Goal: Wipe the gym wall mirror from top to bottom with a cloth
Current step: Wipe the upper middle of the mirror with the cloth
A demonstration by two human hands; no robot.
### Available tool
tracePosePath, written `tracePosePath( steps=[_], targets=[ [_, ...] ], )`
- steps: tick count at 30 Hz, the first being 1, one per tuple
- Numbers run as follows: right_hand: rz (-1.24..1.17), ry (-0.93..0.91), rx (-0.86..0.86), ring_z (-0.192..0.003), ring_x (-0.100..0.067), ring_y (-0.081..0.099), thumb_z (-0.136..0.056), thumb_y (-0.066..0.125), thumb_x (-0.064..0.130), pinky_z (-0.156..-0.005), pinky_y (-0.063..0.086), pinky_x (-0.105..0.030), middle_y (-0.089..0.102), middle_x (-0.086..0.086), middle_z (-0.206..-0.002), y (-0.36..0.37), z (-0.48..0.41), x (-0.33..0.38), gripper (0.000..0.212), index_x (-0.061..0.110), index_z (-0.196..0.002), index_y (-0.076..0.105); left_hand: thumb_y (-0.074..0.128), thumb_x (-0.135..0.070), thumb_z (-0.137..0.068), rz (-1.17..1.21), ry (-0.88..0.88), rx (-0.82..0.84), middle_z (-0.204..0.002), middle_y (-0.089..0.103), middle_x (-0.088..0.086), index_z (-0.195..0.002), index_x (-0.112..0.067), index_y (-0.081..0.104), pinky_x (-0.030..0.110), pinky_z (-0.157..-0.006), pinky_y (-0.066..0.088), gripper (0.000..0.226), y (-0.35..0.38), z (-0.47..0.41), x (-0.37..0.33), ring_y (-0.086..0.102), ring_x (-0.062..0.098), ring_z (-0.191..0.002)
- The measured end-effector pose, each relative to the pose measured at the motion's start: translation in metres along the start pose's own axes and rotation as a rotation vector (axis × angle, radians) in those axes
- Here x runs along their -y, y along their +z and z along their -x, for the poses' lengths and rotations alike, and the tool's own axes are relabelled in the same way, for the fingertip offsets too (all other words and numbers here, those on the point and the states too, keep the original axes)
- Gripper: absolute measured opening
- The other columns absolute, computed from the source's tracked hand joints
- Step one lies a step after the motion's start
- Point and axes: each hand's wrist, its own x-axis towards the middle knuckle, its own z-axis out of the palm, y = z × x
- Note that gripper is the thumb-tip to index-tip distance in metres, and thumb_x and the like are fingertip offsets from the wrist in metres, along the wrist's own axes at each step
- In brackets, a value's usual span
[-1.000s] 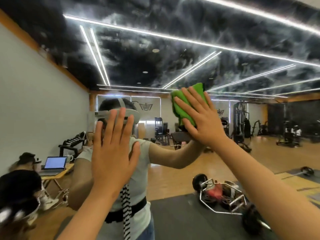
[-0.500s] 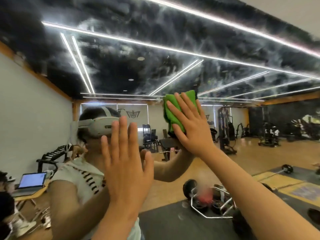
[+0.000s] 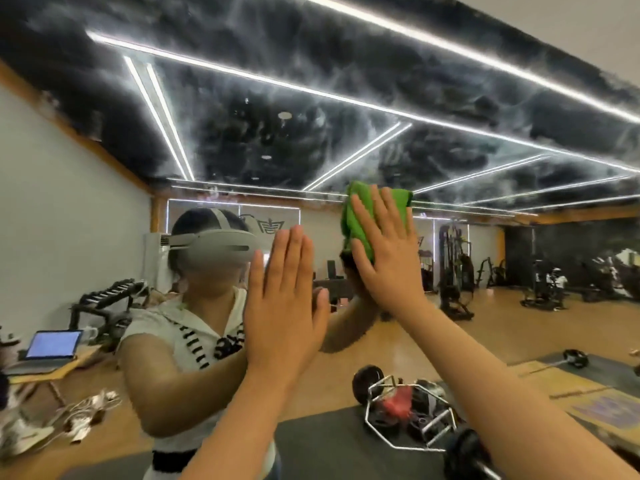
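Green cloth point(image 3: 358, 216) lies bunched flat on the mirror point(image 3: 242, 133), upper-centre of view, level w/ where the refl. ceiling meets the far wall. Right hand point(image 3: 384, 251) presses it to the glass, fingers straight & fanned. Left hand point(image 3: 284, 303) is lower & just left, palm to the glass, fingers straight & close together, holding nothing; can't tell if it touches. Refl. in mirror: person w/ grey headset point(image 3: 214, 251), dark marbled ceiling w/ white light strips point(image 3: 311, 91), wood floor, hex bar point(image 3: 408, 414) on black mat, barbell point(image 3: 573, 358) at right, machines point(image 3: 453, 271) behind, dumbbell rack point(image 3: 107, 299) & open laptop point(image 3: 52, 344) at left.
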Motion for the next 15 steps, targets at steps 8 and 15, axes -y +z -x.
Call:
tracePosePath(
  steps=[8,15],
  targets=[
    [-0.140,0.585,-0.120,-0.153,-0.019,0.000,-0.101,0.026,0.038,-0.121,0.002,-0.054,0.008,0.000,-0.166,-0.022,-0.010,-0.083,0.058,0.028,-0.157,0.018,0.033,-0.046,-0.099,-0.056,-0.035,-0.018,-0.168,0.007,0.010,-0.160,-0.007,0.012,0.048,-0.125,0.005,0.075,0.002,-0.001,-0.002,0.006,0.025,-0.155],
    [-0.007,-0.137,-0.071,-0.152,-0.024,0.011,-0.100,0.033,0.035,-0.122,0.000,-0.050,0.019,-0.004,-0.163,0.002,0.001,-0.041,0.054,0.026,-0.153,0.025,0.030,-0.048,-0.100,-0.110,-0.036,-0.033,-0.168,0.006,0.009,-0.160,-0.007,0.014,0.044,-0.126,0.000,0.074,0.000,-0.002,-0.004,0.004,0.024,-0.155]
  ],
)
